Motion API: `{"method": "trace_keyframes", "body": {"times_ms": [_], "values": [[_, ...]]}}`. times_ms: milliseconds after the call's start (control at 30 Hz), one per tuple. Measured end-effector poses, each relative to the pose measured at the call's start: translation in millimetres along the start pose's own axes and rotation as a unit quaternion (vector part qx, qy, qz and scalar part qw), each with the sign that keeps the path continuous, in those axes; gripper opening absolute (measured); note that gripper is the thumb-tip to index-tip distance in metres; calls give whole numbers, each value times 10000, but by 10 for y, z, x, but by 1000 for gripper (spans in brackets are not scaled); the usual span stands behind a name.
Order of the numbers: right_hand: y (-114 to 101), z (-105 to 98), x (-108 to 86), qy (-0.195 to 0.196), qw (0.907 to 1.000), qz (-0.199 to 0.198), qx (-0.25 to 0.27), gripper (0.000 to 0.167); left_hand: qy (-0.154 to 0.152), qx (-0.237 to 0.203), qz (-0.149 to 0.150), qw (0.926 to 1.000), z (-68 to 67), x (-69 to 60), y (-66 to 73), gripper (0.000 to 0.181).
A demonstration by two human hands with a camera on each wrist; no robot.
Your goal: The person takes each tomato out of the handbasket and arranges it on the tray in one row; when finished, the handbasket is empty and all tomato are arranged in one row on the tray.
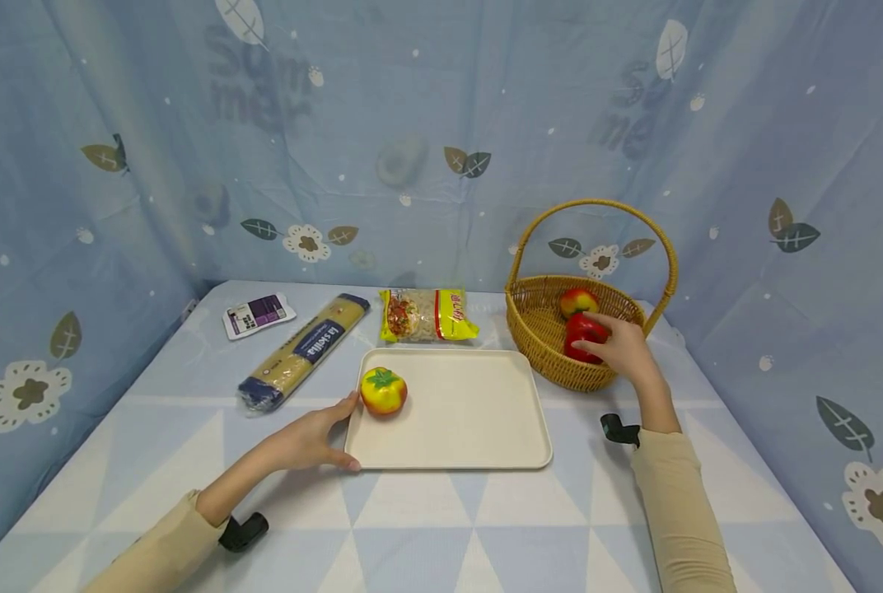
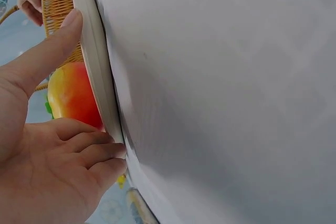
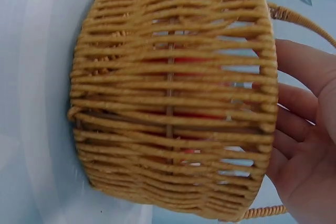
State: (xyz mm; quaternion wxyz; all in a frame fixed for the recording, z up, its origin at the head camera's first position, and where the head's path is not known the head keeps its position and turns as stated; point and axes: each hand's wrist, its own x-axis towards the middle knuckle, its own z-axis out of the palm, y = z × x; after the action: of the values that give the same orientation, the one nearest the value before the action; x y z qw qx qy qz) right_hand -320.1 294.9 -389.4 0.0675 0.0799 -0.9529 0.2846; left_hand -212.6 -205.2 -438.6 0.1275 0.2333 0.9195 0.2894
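At the tray's left edge, my left hand has its fingers extended and spread, with fingertips and thumb touching the rim. On the beige tray sits a yellow-red fruit with a green leafy top, close to that hand. My right hand reaches over the rim of the wicker basket and grips a glossy red bell pepper between thumb and fingers. Behind the pepper lies a red-yellow fruit. From the right wrist, the basket's weave hides most of the pepper and the fingertips.
Left of the tray, a long spaghetti pack lies diagonally. A small white-purple pouch is farther back. Behind the tray rests a yellow-and-clear food bag. The basket's tall handle arches above its opening. A blue patterned curtain surrounds the table.
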Motion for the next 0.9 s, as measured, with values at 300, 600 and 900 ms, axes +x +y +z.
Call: {"method": "trace_keyframes", "body": {"times_ms": [300,600,900], "values": [[78,54,49,-110,9996,50,-267,68,-4,48,-33,10000,-9,2,13,114],[100,119,79,-130,9984,309,-445,72,-38,83,-60,9999,-5,19,19,114],[83,115,77,-177,9984,248,-478,69,-46,-4,-125,9999,12,23,7,113]]}}
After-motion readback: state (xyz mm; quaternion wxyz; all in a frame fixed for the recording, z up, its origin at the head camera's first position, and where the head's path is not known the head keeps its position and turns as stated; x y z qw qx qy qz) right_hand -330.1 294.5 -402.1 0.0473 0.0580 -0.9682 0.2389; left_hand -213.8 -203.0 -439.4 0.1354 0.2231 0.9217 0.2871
